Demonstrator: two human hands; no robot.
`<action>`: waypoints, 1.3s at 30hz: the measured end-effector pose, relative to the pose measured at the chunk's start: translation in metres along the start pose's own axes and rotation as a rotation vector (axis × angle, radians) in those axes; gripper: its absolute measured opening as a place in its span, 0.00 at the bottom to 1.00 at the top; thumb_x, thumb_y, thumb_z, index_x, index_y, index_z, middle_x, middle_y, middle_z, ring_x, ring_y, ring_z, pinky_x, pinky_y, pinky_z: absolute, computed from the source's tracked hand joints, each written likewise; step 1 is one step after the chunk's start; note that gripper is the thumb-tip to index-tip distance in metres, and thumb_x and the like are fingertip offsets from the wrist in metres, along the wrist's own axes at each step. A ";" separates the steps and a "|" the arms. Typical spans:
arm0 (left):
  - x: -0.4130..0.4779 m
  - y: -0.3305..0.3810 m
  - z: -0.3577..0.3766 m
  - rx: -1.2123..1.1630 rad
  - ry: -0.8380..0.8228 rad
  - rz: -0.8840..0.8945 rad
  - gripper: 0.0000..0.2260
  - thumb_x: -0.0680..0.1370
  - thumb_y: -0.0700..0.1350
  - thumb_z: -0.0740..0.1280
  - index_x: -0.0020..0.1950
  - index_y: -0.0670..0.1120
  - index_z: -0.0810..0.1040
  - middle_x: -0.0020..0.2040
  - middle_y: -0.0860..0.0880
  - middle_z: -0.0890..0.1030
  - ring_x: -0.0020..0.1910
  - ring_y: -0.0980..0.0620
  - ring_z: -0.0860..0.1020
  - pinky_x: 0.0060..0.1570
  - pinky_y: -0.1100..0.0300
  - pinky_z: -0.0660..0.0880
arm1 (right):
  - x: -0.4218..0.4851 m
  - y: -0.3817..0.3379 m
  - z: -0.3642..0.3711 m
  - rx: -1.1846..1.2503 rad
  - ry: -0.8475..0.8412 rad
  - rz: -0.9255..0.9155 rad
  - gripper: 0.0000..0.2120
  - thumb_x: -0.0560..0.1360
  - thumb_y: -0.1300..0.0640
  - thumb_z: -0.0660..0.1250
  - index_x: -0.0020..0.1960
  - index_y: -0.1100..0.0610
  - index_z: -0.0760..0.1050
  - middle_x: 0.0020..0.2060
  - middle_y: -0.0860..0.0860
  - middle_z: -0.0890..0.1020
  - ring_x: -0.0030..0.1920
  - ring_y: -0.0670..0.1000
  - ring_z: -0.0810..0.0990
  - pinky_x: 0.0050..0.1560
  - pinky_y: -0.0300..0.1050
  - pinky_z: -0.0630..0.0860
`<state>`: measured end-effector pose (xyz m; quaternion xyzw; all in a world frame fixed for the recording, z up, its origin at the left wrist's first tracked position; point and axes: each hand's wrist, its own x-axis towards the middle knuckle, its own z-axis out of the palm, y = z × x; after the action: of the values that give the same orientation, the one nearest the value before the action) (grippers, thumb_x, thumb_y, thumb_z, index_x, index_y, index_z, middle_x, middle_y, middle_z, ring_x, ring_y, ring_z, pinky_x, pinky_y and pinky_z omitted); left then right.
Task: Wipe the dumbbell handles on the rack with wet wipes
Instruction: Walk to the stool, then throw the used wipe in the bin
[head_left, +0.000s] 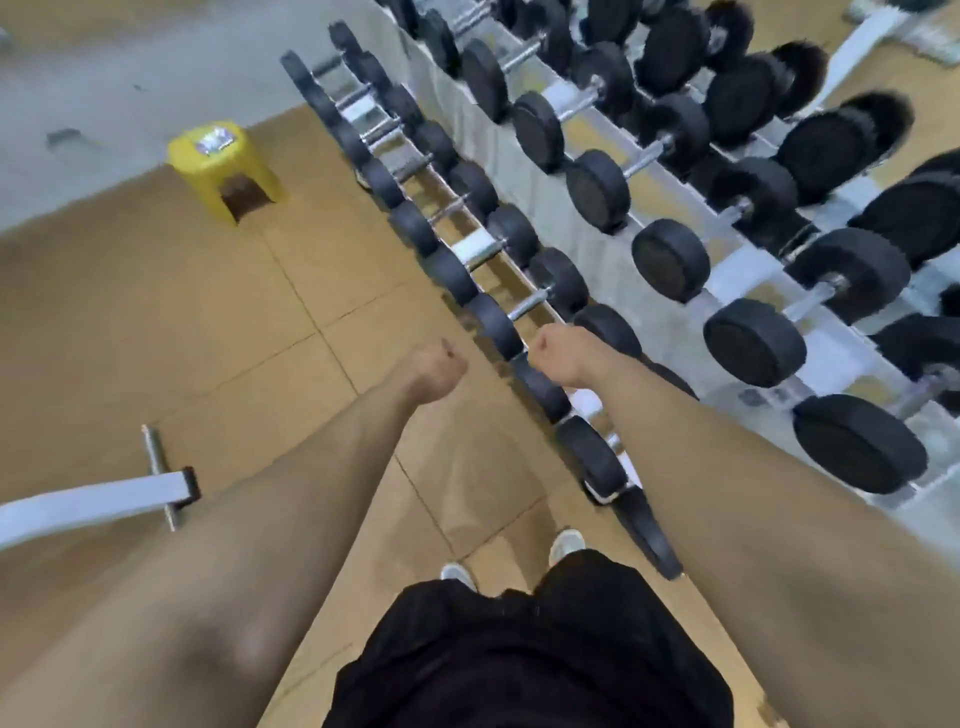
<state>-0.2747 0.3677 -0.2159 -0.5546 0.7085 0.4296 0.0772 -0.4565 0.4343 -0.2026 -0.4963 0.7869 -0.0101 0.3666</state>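
The tan tiled floor (182, 312) lies open ahead and to the left of the hands; room for stepping and for arm travel is available there. The white tiered metal rack (587, 228) is set to the right of the hands and runs away from the person, with its front edge found just right of the left hand. The black round-headed dumbbells (753, 343) are seated in rows along it, and the lowest row passes directly under the right hand. The chrome handles (527, 304) are laid across the rack, long axis from near-left to far-right, each boxed in by two heads. A white metal bench leg (104, 501) is placed low, left of the left forearm. A yellow plastic stool (249, 176) is stood well apart, ahead and left of the left hand. A flat shiny packet (213, 140) is carried on it, too blurred to be identified. The left hand (439, 371) is held over bare floor and the right hand (558, 358) over the lowest row, so the right is judged nearer to the handles. Both are curled into fists; no wipe is seen in either.
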 end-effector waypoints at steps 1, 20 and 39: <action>0.001 -0.014 -0.019 -0.018 0.044 -0.024 0.14 0.84 0.45 0.58 0.63 0.39 0.78 0.61 0.38 0.80 0.62 0.40 0.78 0.60 0.53 0.74 | 0.008 -0.028 -0.002 -0.035 -0.020 -0.038 0.08 0.81 0.58 0.59 0.50 0.59 0.76 0.48 0.58 0.79 0.50 0.58 0.77 0.51 0.47 0.73; 0.151 -0.174 -0.327 -0.272 0.334 -0.369 0.05 0.82 0.44 0.62 0.48 0.46 0.76 0.44 0.45 0.78 0.43 0.46 0.76 0.45 0.56 0.72 | 0.290 -0.379 -0.065 -0.212 -0.225 -0.562 0.08 0.81 0.55 0.64 0.58 0.55 0.77 0.50 0.53 0.80 0.52 0.54 0.79 0.58 0.54 0.79; 0.468 -0.278 -0.645 -0.420 0.290 -0.389 0.07 0.83 0.48 0.64 0.53 0.45 0.78 0.51 0.46 0.80 0.49 0.47 0.77 0.53 0.55 0.74 | 0.663 -0.664 -0.167 -0.384 -0.201 -0.518 0.07 0.80 0.54 0.62 0.51 0.57 0.76 0.55 0.57 0.77 0.51 0.57 0.78 0.57 0.52 0.78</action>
<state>0.0248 -0.4211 -0.2358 -0.7388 0.4886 0.4602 -0.0601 -0.1992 -0.4832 -0.2047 -0.7383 0.5822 0.0945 0.3272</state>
